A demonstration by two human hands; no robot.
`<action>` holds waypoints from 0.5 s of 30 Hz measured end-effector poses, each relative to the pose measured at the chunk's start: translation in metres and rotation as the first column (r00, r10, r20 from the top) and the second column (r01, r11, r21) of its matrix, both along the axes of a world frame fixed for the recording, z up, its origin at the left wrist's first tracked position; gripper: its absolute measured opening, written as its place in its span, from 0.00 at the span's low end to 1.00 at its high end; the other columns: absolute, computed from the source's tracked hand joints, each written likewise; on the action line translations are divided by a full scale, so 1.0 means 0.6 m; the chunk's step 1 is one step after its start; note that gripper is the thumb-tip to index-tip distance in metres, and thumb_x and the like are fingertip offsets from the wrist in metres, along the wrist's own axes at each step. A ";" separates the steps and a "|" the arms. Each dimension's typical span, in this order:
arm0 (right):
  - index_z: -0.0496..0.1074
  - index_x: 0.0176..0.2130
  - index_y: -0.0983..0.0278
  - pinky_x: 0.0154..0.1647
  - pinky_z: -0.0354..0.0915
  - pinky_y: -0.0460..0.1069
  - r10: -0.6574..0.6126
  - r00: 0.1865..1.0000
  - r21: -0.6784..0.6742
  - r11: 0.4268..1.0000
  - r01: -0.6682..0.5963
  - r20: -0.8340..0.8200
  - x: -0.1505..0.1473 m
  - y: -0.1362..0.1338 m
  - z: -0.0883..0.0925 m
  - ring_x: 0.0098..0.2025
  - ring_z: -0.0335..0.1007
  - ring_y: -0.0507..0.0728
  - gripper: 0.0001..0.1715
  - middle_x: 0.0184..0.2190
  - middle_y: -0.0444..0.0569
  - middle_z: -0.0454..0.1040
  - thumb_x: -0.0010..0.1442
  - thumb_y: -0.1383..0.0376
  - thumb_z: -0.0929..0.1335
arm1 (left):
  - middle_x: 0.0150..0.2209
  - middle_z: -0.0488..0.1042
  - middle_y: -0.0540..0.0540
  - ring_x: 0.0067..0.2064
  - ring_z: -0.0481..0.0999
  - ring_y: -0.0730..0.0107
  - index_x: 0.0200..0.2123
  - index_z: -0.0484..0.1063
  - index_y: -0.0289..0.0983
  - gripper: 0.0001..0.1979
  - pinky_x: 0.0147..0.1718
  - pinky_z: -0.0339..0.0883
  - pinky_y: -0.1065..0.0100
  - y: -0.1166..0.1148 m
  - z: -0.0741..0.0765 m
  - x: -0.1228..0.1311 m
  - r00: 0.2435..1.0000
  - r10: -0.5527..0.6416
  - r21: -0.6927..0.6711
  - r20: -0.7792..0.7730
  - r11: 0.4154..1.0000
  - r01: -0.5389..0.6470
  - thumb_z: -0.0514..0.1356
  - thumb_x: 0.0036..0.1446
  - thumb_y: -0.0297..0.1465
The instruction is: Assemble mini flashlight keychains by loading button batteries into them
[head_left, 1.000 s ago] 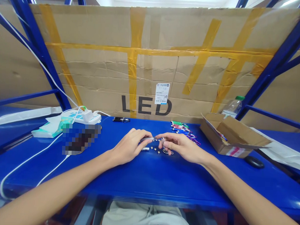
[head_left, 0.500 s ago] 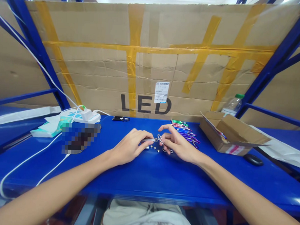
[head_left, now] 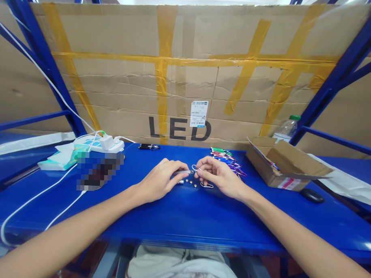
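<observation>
My left hand (head_left: pixel 161 179) is closed on a small silver tube (head_left: pixel 184 172), held level just above the blue table (head_left: pixel 182 220). My right hand (head_left: pixel 219 176) is curled, its fingertips pinching a small metal ring (head_left: pixel 194 169) at the tube's right end. A silver carabiner clip (head_left: pixel 206 185) lies on the table under my right hand. Several small round metal cells (head_left: pixel 190 182) lie in a row between my hands, with another short tube piece (head_left: pixel 179 181) beside them.
A pile of coloured mini torches (head_left: pixel 229 160) lies behind my right hand. An open cardboard box (head_left: pixel 282 164) stands at the right, a black mouse (head_left: pixel 311 195) near it. A black torch (head_left: pixel 148 146), a white power strip (head_left: pixel 100 144) with cables, and tissues (head_left: pixel 61 159) sit at the back left.
My right hand's fingers, spread half a second ago, have curled in and closed at the tube's end. The carabiner clip now lies flat on the table. My left hand has stayed put.
</observation>
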State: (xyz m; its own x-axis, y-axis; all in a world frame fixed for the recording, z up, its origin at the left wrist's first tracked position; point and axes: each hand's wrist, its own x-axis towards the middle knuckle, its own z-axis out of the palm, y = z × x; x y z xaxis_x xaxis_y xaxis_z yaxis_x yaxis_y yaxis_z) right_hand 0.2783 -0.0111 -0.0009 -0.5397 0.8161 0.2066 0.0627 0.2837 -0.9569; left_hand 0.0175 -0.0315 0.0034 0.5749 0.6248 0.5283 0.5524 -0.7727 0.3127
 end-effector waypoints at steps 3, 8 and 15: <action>0.69 0.56 0.62 0.40 0.73 0.51 0.067 0.998 -0.006 0.998 -0.067 -0.023 -0.003 -0.003 -0.001 0.38 0.79 0.55 0.26 0.41 0.50 0.83 0.69 0.49 0.74 | 0.49 0.83 0.47 0.45 0.79 0.62 0.51 0.75 0.42 0.10 0.50 0.69 0.60 0.001 -0.002 -0.001 1.000 0.005 -0.016 0.019 1.000 -0.005 0.55 0.78 0.37; 0.76 0.54 0.64 0.48 0.75 0.53 0.110 0.993 0.033 0.993 -0.111 0.035 -0.006 -0.009 0.001 0.45 0.80 0.57 0.24 0.46 0.53 0.82 0.70 0.49 0.73 | 0.49 0.83 0.47 0.46 0.79 0.63 0.52 0.76 0.42 0.10 0.51 0.70 0.61 -0.001 -0.001 -0.001 1.000 -0.013 -0.032 0.027 0.999 0.014 0.55 0.78 0.37; 0.76 0.52 0.63 0.48 0.75 0.54 0.071 0.997 0.011 0.997 -0.071 0.043 -0.006 -0.013 -0.004 0.47 0.81 0.59 0.23 0.43 0.51 0.84 0.66 0.50 0.75 | 0.48 0.83 0.46 0.45 0.79 0.62 0.52 0.76 0.41 0.12 0.51 0.71 0.60 -0.004 0.000 0.002 1.000 -0.029 -0.025 0.006 0.999 0.029 0.55 0.77 0.38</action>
State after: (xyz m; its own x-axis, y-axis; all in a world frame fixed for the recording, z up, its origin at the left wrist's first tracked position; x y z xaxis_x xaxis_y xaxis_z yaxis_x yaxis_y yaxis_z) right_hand 0.2747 -0.0186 -0.0031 -0.6049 0.7728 0.1919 0.0824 0.3005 -0.9502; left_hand 0.0185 -0.0341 0.0036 0.5900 0.6210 0.5159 0.5281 -0.7802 0.3352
